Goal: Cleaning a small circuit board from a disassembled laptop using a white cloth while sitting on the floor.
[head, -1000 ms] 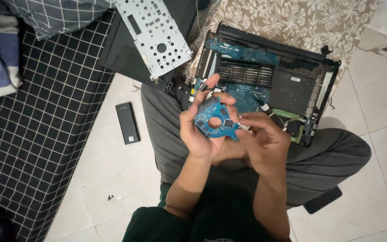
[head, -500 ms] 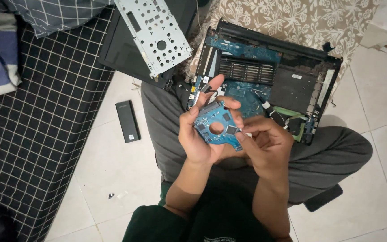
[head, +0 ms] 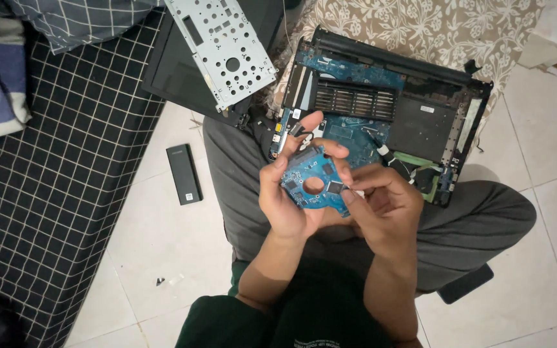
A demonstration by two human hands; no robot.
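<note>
A single head-worn camera looks steeply down from close above the person's lap, taking in both hands (head: 343, 200), the opened laptop (head: 388, 109) and surrounding floor (head: 156, 245).

A small white rectangular label (head: 190, 196) sits at the near end of the slim black rectangular device (head: 183, 174) on the floor.

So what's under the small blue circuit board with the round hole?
The left hand cradles the small blue circuit board from beneath; right-hand fingers touch its edge. Grey-trousered legs lie below. The board's underside and the left palm are covered.
</note>
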